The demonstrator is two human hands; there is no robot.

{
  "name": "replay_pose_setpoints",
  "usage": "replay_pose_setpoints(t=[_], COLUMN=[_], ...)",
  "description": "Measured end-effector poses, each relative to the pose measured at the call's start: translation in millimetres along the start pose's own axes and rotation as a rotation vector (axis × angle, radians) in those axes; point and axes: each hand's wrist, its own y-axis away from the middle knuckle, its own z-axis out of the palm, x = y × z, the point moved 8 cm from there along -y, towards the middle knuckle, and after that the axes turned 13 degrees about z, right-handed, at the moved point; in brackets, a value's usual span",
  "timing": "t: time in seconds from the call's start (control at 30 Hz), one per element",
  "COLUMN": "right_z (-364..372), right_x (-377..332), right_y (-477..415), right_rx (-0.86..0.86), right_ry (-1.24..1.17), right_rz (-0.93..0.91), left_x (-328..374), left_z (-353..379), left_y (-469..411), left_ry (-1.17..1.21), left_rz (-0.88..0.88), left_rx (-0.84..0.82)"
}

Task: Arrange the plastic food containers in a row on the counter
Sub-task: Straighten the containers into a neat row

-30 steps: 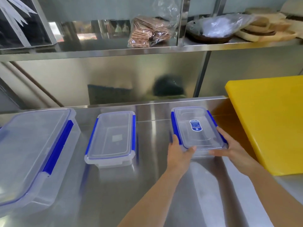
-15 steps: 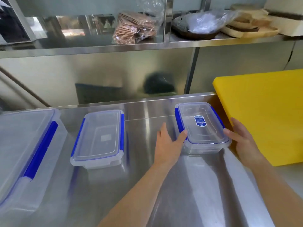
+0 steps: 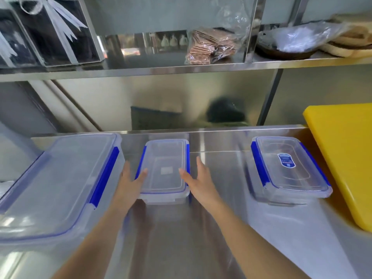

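Middle plastic container (image 3: 165,170) at frame centre on steel counter (image 3: 211,228), left hand (image 3: 128,185) and right hand (image 3: 198,181) spread wide against its long sides, large container (image 3: 54,184) at left, labelled container (image 3: 287,170) at right beside yellow cutting board (image 3: 346,158).

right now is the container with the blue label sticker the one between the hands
No, the labelled container sits untouched by the yellow board; the left hand and right hand flank the middle container.
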Motion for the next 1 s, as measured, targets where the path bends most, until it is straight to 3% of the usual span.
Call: replay_pose_setpoints(t=[0.07,0.27,0.47,0.77,0.9,1.0], right_z=[17,-3,-38,-41,-59,-20], right_x=[-1,1,15,16,-22,-59], right_y=[-2,-5,-2,0,21,40], right_rx=[-0.049,0.033,0.053,0.08,0.35,0.309], right_ry=[-0.048,-0.019,-0.089,0.084,0.107,0.103], right_rz=[-0.001,-0.048,-0.067,-0.032,-0.184,-0.331], left_x=[1,30,53,62,83,84], left_z=[11,45,76,74,7,-83], left_y=[1,19,27,28,25,16], left_ry=[0.158,0.237,0.197,0.098,-0.062,-0.183], left_rz=[-0.008,0.105,0.11,0.118,0.263,0.345], left_rx=[-0.045,-0.047,-0.099,-0.143,0.057,0.267])
